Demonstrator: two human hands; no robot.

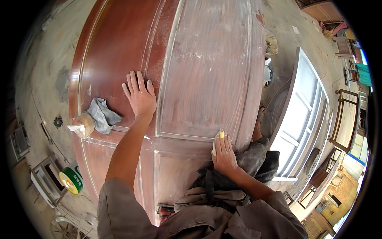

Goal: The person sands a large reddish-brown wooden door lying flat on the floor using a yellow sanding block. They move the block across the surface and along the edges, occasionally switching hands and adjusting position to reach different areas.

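nearest: right hand, resting on the lower crosspiece of a panelled wooden door, just past the person's lap. fingers together, extended forward, pressed down; yellow band near one fingertip. pale edge shows by the index-finger side; cannot tell whether anything is grasped beneath.

door: directly in front of the person, under both hands. long axis runs away from the body, lower edge of view to top, bowed by the lens. pale moulding lines frame its panels. right panel: dull, whitish film, streaked mostly lengthwise, red-brown showing through. left panel: deeper red-brown, glossy, with a light reflection at its left.

left hand: farther up the door, palm down on the left panel, fingers spread and released, dusty at the tips.

left of that forearm: crumpled grey cloth on the door, touching a tan roll at the door's left edge.

beyond, on the concrete floor: green tub to the left; white-coated frame to the right.
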